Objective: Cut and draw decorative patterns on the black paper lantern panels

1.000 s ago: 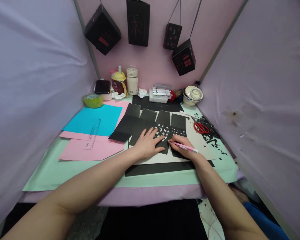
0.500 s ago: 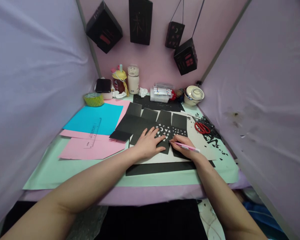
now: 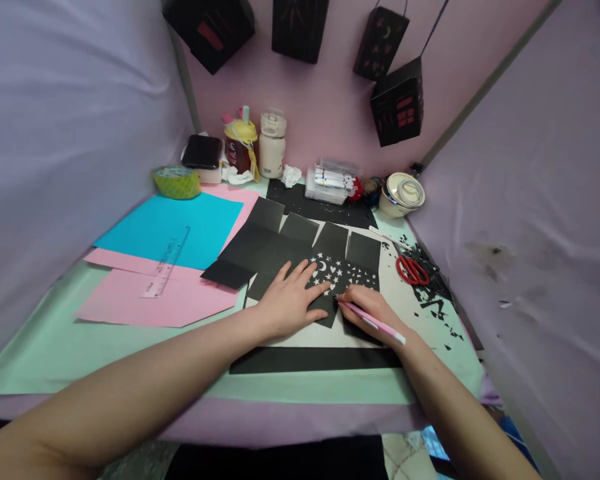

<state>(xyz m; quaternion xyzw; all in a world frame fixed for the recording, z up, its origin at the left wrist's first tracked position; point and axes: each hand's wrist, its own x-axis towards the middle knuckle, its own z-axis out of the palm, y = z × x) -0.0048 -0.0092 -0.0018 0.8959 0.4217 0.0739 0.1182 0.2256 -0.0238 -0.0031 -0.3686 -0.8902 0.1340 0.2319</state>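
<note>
Spreading its fingers over the black card (image 3: 275,253), your left hand (image 3: 291,301) lies palm down on it, open and gripping nothing. Your right hand (image 3: 367,308) is closed round a slim pink-and-white pen-shaped tool (image 3: 380,325), pinched near its dark tip, with the back end slanting toward your wrist. The tip is at the card, just right of your left fingers; whether it touches is too small to tell.

The card lies in front of you on a white sheet (image 3: 389,267), its flaps at the far edge and small stars, hearts and a crescent showing pale near your fingertips. A black strip (image 3: 310,361) runs along the near side.

To your right, red-handled scissors (image 3: 413,271) rest among black scraps (image 3: 434,280). To your left, a clear ruler (image 3: 170,261) lies across a blue sheet (image 3: 205,217) and pink paper (image 3: 125,301), with yellow tape (image 3: 177,185) beyond.
</note>
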